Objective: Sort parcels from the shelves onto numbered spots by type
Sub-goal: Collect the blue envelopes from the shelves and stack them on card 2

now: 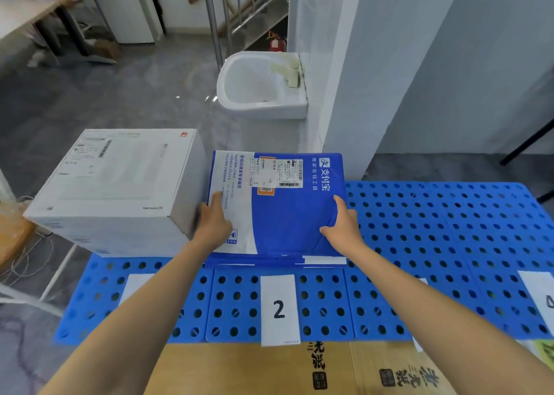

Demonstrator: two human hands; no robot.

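Observation:
A flat blue and white parcel (284, 212) with a shipping label lies on the blue perforated mat (434, 230), just beyond the paper card marked 2 (279, 309). My left hand (213, 224) rests on the parcel's white left part, fingers straight. My right hand (344, 224) presses on its blue right side, near the edge, with the index finger stretched forward. A large white box (117, 185) stands on the mat's left end, touching the parcel's left edge.
A second paper card (539, 298) lies at the mat's right, another (135, 286) is partly hidden under my left arm. Brown cardboard (269, 370) lies at the near edge. A white basin (260, 86) and a wall corner stand behind the mat. Cables trail on the floor at left.

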